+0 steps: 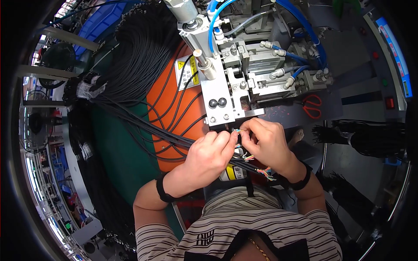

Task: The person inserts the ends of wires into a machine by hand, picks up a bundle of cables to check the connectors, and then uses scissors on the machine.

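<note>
My left hand (208,153) is closed in a pinch at the end of a black cable, close to the front edge of the machine. Opposite it, the thumb and forefinger of my right hand (269,141) pinch the thin coloured wires (237,131) that come out of that end. The fingers hide most of the cable end. Below the hands, more black cables (245,165) lie with fanned-out coloured wire ends (264,172). Just beyond my fingertips stands a metal machine (220,93) with a white top plate and two black round knobs.
A large bundle of black cables (139,48) spreads over the orange board (167,104) and green surface (111,163) at left. Red-handled scissors (311,107) lie right of the machine. Blue air hoses (305,21) arch above it. Another cable bundle (370,139) is at far right.
</note>
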Action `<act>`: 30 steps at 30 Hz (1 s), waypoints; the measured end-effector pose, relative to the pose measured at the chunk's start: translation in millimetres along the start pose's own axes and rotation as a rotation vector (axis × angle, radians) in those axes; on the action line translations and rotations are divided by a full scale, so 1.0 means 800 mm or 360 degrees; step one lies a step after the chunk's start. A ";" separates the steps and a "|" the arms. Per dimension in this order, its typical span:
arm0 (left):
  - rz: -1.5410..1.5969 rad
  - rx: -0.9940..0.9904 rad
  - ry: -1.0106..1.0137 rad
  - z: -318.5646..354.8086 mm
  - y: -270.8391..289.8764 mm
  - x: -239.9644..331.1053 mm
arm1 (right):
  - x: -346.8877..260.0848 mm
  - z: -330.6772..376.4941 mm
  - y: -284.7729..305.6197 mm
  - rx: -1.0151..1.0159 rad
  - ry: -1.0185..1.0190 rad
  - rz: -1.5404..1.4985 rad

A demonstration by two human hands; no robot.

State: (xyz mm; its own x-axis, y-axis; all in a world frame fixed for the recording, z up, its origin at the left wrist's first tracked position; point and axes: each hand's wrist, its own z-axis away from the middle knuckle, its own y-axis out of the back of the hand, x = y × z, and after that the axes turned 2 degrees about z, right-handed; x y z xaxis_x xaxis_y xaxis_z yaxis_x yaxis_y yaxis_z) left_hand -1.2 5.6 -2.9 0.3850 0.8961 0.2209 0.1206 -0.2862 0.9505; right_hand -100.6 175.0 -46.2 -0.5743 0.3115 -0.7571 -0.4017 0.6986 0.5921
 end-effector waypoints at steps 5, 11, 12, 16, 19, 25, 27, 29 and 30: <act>-0.0026 -0.0018 0.0025 -0.003 0.004 0.001 | 0.008 0.001 -0.002 -0.0045 -0.0071 -0.0164; 0.0238 0.0184 0.0142 0.021 0.002 -0.014 | 0.012 0.005 -0.008 -0.0057 -0.0319 -0.0565; 0.0235 0.0185 0.0138 0.026 0.003 -0.018 | 0.010 0.007 -0.009 -0.0057 -0.0355 -0.0584; -0.0061 0.0309 0.0217 0.041 0.006 -0.023 | 0.002 0.009 -0.006 0.0068 -0.0249 -0.0372; -0.0007 0.0198 0.0335 0.050 0.004 -0.018 | -0.017 0.006 0.000 0.0032 -0.0125 -0.0405; 0.0436 0.0379 0.0291 0.028 0.007 -0.003 | -0.012 -0.001 -0.016 0.0002 0.0537 -0.0603; 0.0523 0.0382 0.0210 0.027 0.008 -0.003 | -0.013 0.008 -0.010 -0.0056 0.0220 -0.0883; 0.0518 0.0404 0.0194 0.025 0.003 -0.005 | -0.012 0.019 -0.001 -0.0172 -0.0430 -0.1423; 0.0514 0.0425 0.0177 0.023 0.000 -0.006 | -0.009 0.019 0.005 -0.0166 -0.0432 -0.1420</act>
State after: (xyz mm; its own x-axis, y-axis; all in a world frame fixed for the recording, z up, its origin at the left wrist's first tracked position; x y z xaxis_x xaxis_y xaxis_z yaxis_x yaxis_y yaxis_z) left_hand 13.9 -5.2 -8.4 0.3427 0.7731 0.5338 0.2481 -0.6225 0.7422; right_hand -86.9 185.1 -42.4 0.1576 -0.1631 -0.9739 -0.6828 0.6945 -0.2268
